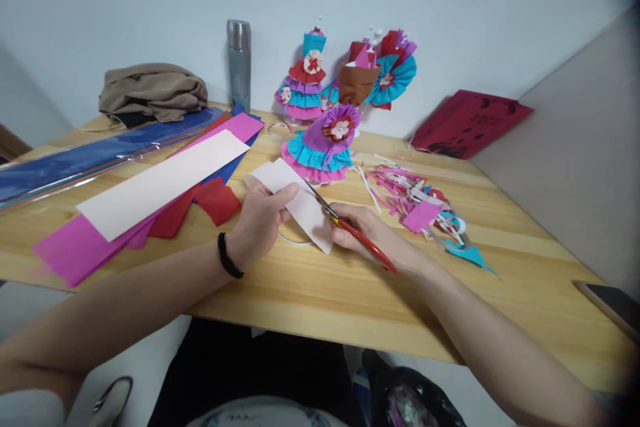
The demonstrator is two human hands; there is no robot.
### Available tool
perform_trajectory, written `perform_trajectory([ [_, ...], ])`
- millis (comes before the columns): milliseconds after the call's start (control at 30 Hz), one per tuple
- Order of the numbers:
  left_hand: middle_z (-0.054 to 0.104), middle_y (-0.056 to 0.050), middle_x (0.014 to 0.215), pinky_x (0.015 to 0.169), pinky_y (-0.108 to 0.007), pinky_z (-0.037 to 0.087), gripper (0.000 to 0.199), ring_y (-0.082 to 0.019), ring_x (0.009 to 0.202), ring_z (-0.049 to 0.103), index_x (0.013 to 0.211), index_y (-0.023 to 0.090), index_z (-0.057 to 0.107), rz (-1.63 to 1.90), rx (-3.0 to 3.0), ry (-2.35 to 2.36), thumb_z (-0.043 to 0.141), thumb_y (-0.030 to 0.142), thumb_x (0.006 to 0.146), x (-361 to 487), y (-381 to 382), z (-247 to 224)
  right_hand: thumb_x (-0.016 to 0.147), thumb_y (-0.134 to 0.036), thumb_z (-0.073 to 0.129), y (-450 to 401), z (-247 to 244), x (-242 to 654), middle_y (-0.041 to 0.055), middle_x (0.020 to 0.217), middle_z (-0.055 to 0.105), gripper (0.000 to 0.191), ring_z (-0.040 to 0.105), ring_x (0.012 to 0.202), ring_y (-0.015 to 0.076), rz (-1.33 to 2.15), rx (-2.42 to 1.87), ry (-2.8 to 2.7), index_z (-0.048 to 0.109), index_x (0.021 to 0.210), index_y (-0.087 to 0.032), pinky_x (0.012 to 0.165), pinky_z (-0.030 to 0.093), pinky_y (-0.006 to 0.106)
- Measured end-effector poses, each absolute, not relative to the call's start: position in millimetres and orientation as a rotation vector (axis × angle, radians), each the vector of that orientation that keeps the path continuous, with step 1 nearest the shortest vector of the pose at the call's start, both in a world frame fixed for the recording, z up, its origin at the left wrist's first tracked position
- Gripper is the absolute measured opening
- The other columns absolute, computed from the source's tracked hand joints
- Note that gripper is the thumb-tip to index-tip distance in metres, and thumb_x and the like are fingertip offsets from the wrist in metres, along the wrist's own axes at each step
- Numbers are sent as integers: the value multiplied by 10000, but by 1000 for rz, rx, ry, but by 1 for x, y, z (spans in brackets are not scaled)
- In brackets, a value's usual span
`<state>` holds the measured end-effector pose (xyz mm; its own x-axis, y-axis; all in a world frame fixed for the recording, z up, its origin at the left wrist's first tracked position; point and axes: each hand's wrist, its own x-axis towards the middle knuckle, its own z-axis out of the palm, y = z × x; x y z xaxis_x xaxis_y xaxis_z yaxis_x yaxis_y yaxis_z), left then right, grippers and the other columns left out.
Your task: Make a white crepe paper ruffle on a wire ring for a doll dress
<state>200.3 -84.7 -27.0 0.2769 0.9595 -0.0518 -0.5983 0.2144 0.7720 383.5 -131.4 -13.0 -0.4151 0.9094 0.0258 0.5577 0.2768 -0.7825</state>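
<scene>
My left hand (263, 217) pinches a pale strip of paper (305, 203) above the front part of the table, thumb on top. In my right hand (367, 230) are scissors (356, 235) with red handles, gripped by closed fingers. Their blades lie along the right edge of the paper; whether they are cutting into it cannot be made out. Beneath the paper, a thin white curved strip (295, 240) shows on the wood. Just behind stands a small ruffled paper dress (320, 143) in purple, blue and pink, with a flower on it.
Paper scraps (420, 203) lie to the right. Long coloured paper strips (160, 187) lie to the left. Behind are a thermos (240, 67), a bundled brown cloth (153, 92), more paper dresses (307, 83) and a dark red bag (473, 123). A phone (613, 307) lies at the right edge.
</scene>
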Motion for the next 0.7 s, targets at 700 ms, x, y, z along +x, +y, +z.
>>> perform_trajectory([
  [700, 719, -54, 923, 810, -352, 541, 352, -199, 839, 691, 946, 131, 628, 1186, 718, 581, 784, 171, 633, 200, -82, -29, 753, -695, 589, -123, -30, 387, -27, 627, 386, 534, 338, 576, 106, 1026, -1364, -1947, 515, 673, -172, 528, 275, 253],
])
